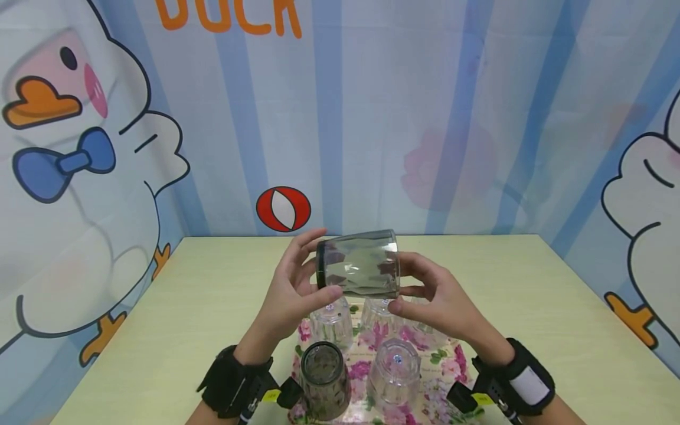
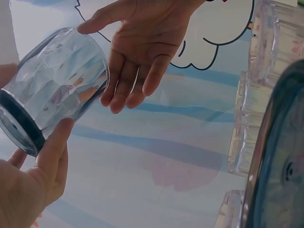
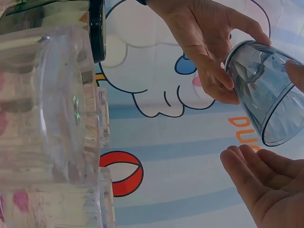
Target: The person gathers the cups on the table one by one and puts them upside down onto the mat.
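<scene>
A grey-tinted faceted drinking glass is held on its side above the tray, its thick dark base to the left and its rim to the right. My left hand grips it around the base end, thumb below and fingers behind. At the rim is my right hand; in the left wrist view its thumb touches the rim, while the fingers extend loosely past it. The right wrist view shows those fingertips apart from the glass wall. Nothing is visible inside the glass.
Below, a floral tray carries several upside-down glasses: a dark one at front left, a clear one beside it, more clear ones behind. The pale table ends at a printed cloth backdrop.
</scene>
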Demonstrator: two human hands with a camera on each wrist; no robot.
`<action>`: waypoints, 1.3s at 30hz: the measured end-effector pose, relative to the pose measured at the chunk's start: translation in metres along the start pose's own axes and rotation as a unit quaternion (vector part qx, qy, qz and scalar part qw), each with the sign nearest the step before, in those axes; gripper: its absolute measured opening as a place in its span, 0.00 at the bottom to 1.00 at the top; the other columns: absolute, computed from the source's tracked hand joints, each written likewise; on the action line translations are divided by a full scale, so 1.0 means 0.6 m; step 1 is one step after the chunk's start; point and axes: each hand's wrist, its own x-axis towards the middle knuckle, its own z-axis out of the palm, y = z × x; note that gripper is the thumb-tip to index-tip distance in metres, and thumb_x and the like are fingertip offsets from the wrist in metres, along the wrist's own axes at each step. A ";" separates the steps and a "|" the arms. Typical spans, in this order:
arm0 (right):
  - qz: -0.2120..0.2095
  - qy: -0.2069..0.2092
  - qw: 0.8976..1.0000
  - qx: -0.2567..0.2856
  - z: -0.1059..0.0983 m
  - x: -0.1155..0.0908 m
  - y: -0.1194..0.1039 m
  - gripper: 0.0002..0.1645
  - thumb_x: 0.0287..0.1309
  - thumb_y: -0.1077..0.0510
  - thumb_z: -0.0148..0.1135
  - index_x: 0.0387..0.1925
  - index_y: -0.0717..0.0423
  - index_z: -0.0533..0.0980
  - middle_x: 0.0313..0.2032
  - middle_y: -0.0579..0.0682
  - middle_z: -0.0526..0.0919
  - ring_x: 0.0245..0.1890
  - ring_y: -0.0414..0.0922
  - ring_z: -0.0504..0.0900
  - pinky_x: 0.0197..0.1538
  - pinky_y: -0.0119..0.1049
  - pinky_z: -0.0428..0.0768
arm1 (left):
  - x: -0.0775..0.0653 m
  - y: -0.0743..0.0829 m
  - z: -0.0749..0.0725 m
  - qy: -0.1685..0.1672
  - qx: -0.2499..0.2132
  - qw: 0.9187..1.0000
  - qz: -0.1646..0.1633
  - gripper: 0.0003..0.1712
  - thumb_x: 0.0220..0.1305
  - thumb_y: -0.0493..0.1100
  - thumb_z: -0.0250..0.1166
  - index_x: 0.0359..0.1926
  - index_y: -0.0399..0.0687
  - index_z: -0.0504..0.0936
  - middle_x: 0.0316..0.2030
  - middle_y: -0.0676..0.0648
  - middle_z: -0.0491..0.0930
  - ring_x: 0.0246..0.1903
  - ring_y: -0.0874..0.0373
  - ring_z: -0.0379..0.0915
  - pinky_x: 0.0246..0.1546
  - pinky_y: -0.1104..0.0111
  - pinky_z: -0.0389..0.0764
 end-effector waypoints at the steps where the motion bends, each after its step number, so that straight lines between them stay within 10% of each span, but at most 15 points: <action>1: -0.002 -0.002 1.000 -0.004 -0.002 0.000 -0.001 0.38 0.55 0.61 0.67 0.67 0.52 0.63 0.58 0.58 0.73 0.55 0.32 0.76 0.56 0.33 0.82 | 0.000 0.000 0.000 -0.001 -0.002 1.000 0.002 0.45 0.54 0.42 0.72 0.69 0.51 0.58 0.62 0.48 0.61 0.58 0.64 0.71 0.46 0.71 0.85; 13: -0.066 0.002 0.990 -0.124 -0.014 0.019 -0.045 0.66 0.40 0.60 0.78 0.74 0.38 0.47 0.71 0.51 0.59 0.69 0.49 0.64 0.67 0.46 0.73 | -0.002 -0.005 0.001 0.009 0.005 1.000 -0.012 0.45 0.53 0.40 0.72 0.68 0.51 0.58 0.59 0.50 0.64 0.56 0.64 0.72 0.46 0.70 0.85; 28: -0.139 -0.023 0.964 -0.226 -0.014 0.034 -0.076 0.58 0.39 0.53 0.80 0.70 0.51 0.57 0.63 0.52 0.67 0.60 0.43 0.71 0.61 0.47 0.78 | -0.003 -0.007 0.000 0.000 0.017 1.000 -0.008 0.45 0.54 0.42 0.72 0.68 0.50 0.58 0.59 0.50 0.64 0.55 0.62 0.71 0.45 0.70 0.85; 39: -0.160 0.039 0.967 -0.193 -0.002 0.031 -0.064 0.54 0.37 0.58 0.80 0.67 0.53 0.63 0.60 0.53 0.71 0.57 0.43 0.74 0.60 0.44 0.80 | 0.000 -0.003 0.008 0.021 0.037 0.999 -0.002 0.47 0.55 0.42 0.70 0.71 0.49 0.54 0.65 0.41 0.60 0.58 0.62 0.68 0.51 0.70 0.83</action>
